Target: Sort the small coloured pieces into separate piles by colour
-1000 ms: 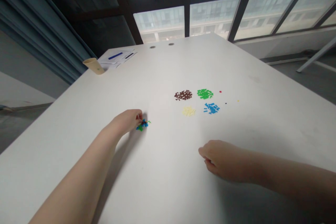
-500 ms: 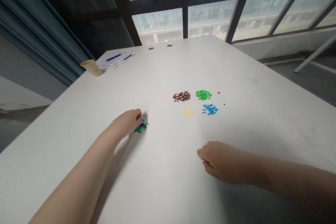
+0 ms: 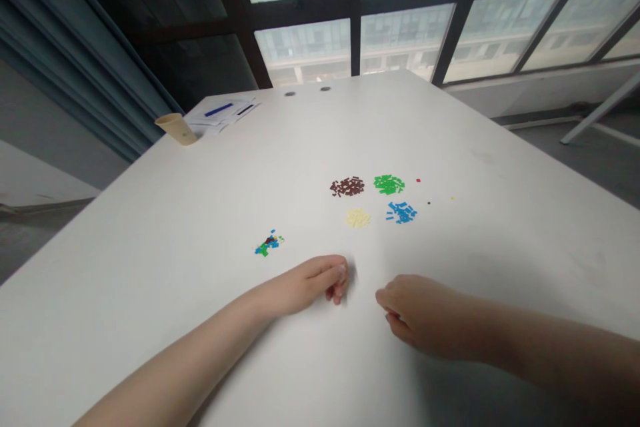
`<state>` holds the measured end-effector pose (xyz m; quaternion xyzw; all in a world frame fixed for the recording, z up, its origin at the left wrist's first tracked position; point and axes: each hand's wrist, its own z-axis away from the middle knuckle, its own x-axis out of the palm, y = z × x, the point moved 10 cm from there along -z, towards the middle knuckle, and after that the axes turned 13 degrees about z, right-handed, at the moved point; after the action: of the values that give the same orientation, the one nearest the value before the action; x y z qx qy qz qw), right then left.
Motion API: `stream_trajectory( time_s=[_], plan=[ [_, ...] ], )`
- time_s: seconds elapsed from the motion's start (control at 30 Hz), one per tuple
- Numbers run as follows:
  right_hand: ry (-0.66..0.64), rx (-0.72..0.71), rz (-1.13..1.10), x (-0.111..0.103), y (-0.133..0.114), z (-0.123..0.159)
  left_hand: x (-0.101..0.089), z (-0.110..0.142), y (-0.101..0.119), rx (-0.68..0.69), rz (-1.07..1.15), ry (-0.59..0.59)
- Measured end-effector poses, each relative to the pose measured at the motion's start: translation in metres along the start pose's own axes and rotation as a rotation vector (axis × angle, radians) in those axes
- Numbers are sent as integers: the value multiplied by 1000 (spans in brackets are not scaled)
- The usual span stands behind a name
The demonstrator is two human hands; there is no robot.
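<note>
My left hand (image 3: 323, 281) is closed above the middle of the white table (image 3: 310, 140), its fingertips pinched together; whatever they hold is too small to make out. Facing it from the right, my right hand (image 3: 413, 307) is curled closed too, and its fingertips hide anything between them. To the left lies a mixed heap of small coloured pieces (image 3: 269, 243). Beyond the hands are sorted piles of small flat pieces: brown pieces (image 3: 347, 187), green pieces (image 3: 389, 184), pale yellow pieces (image 3: 357, 217) and blue pieces (image 3: 401, 213).
Single tiny pieces lie right of the piles: a red piece (image 3: 419, 181), a black piece (image 3: 429, 203) and a yellow piece (image 3: 453, 198). A beige cup (image 3: 176, 129) stands at the table's left edge, beside papers (image 3: 213, 117) with a blue pen (image 3: 219, 109). Windows line the far side.
My left hand has moved right from the mixed heap, towards my right hand, and the heap now shows uncovered. My right hand has stayed nearly in place.
</note>
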<state>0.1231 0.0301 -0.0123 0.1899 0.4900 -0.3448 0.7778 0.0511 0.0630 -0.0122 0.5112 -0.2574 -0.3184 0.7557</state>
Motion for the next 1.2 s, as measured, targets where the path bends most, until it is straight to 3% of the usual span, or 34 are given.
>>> stream_trajectory(
  time_s=[0.2, 0.37, 0.87, 1.1, 1.2],
  plan=[
    [96, -17, -33, 3, 1, 0, -18, -6, 0, 190, 230, 222],
    [77, 3, -46, 6, 3, -1, -26, -1, 3, 229, 287, 304],
    [181, 26, -39, -2, 8, -1, -21, -4, 1, 229, 418, 256],
    [210, 64, -108, -10, 12, -1, -29, -4, -1, 271, 541, 265],
    [385, 59, -243, -30, 14, 1, -27, -5, -2, 278, 560, 248]
  ],
)
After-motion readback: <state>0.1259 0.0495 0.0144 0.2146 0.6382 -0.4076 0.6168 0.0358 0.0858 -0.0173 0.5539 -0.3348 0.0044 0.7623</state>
